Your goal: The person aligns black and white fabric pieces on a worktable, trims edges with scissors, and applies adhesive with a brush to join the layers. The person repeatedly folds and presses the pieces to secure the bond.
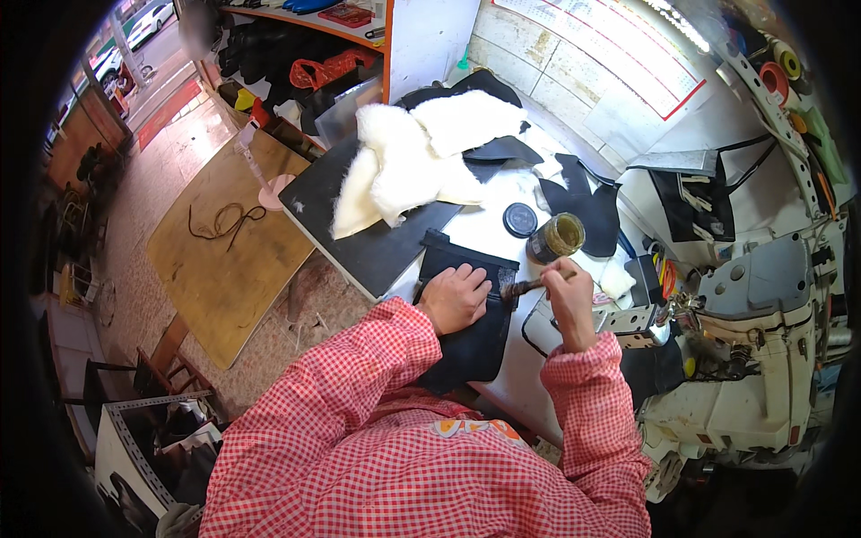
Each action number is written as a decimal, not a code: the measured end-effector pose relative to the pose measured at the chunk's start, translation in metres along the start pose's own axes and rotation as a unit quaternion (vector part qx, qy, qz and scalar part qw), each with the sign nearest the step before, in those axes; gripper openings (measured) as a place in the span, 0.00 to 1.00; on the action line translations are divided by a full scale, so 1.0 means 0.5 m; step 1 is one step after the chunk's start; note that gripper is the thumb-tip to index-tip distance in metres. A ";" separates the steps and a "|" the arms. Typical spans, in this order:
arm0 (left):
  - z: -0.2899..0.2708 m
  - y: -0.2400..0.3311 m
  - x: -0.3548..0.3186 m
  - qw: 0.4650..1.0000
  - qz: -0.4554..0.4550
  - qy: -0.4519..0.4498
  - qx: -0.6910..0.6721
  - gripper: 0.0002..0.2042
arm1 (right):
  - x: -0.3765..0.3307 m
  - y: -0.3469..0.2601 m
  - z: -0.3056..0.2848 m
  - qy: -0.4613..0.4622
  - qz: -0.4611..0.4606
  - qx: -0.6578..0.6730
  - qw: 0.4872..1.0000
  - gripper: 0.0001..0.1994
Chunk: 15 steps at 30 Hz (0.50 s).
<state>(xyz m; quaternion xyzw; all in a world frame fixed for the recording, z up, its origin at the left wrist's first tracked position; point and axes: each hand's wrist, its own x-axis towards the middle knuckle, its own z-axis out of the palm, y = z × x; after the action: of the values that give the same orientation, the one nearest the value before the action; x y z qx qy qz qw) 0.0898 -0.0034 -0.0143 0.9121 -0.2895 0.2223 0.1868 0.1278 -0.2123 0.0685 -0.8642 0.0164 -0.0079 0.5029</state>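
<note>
Brush (527, 287) occupies right hand (572, 303); left hand (456, 300) touches black material (473, 351).

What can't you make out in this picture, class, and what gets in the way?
All in the head view:
Part of the black material: covered by the left hand.
Part of the brush: covered by the right hand.
Part of the dark panel: covered by white fleece.
Wall calendar: top cut off by the upper edge.
</note>
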 end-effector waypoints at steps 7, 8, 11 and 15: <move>0.015 -0.013 0.025 0.999 0.024 0.040 0.008 0.09 | -0.038 0.014 -0.011 0.044 -0.024 0.151 0.987 0.04; 0.018 -0.015 0.030 0.999 0.020 0.039 0.007 0.09 | -0.032 0.019 -0.006 0.046 -0.016 0.138 0.989 0.05; 0.022 -0.018 0.034 1.000 0.011 0.019 0.011 0.09 | -0.021 0.036 0.019 0.040 0.037 0.161 0.985 0.05; 0.021 -0.019 0.031 1.000 0.012 0.021 0.009 0.12 | -0.049 0.047 0.012 -0.003 0.065 0.177 0.982 0.05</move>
<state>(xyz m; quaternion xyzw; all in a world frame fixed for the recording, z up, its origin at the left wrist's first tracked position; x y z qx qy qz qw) 0.1100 -0.0079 -0.0169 0.9053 -0.2947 0.2461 0.1814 0.1030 -0.2177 0.0452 -0.7587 0.0697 0.0244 0.6473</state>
